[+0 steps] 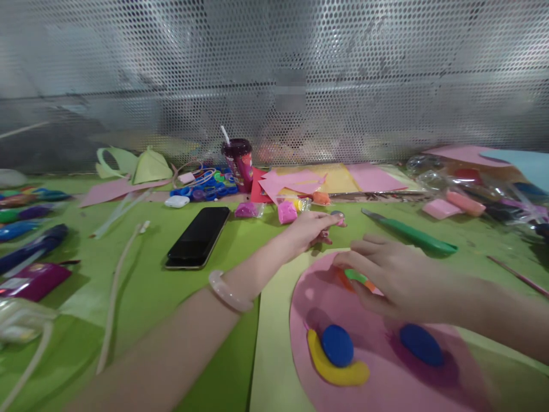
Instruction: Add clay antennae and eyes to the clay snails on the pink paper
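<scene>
My left hand [311, 230] reaches forward over the green table, a pale bracelet [229, 293] on its wrist. Its index finger is stretched out, the tip beside a small greyish round piece [337, 213]; whether they touch is unclear. Below, my right hand [390, 277], slightly blurred, hovers over a pink paper oval [309, 320] with its fingers apart. Partly hidden under it is an orange and green clay piece [357, 277]. Two blue clay discs [337, 345] lie lower on the oval, and a yellow curved clay strip [334, 373] runs beside the left one.
A black phone [199, 237] and a white cable [115, 286] lie to the left. Behind stand a purple cup [240, 163] with a straw and packets of pink clay [287, 212]. A green-handled knife [412, 232] rests beyond my right hand. A perforated metal panel [274, 74] closes the back.
</scene>
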`<state>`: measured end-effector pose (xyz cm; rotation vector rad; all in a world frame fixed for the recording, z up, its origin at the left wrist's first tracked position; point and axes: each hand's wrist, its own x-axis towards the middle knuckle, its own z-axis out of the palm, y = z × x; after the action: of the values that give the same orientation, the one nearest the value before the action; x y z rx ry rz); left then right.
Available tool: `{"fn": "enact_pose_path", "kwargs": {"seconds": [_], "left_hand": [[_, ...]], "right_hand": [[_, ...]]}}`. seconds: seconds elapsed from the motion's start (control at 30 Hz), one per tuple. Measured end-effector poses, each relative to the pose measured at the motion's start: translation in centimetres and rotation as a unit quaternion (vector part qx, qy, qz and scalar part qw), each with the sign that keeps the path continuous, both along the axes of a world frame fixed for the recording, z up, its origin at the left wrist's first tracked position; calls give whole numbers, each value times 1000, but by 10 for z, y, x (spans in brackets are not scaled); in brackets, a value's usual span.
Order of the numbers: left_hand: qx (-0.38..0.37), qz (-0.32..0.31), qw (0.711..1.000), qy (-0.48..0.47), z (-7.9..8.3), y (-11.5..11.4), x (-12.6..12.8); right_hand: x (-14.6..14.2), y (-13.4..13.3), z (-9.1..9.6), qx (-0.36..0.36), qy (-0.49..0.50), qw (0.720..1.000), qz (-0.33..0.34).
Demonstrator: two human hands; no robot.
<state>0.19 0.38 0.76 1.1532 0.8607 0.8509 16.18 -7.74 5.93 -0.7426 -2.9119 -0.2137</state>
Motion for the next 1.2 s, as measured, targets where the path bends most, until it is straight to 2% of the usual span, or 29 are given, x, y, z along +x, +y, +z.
{"fn": "enact_pose_path", "kwargs": {"seconds": [0.23,0.43,0.5,0.6,0.67,0.73,0.87,0.93,1.03,1.2], "left_hand": [[-3,4,1000,0,1,0,1],[22,-7,1000,2,-5,3,-1],[28,-15,999,-4,-9,4,-2],[38,-26,999,-16,-11,7,-2],[28,-21,999,-15,-11,8,-1],[14,-14,1000,-15,-9,7,0],[1,-3,1000,-18,-3,4,1],[-11,4,1000,-14,-1,2,2],[-19,11,1000,-12,1,1,2],[-10,6,1000,-19,-1,2,1]], "right_hand": [[-6,-5,-6,60,-39,997,26],[-9,-9,-6,36,-34,999,1],[-5,-7,-5,40,4,999,-20],[6,1,-5,38,120,990,-59],[14,7,-7,-27,172,982,-74],[22,10,-10,-130,201,969,-68],[27,14,-19,-340,278,896,-60],[27,16,-21,-400,303,863,-53],[26,19,-23,-420,308,852,-38],[24,21,-24,-403,279,871,-27]]}}
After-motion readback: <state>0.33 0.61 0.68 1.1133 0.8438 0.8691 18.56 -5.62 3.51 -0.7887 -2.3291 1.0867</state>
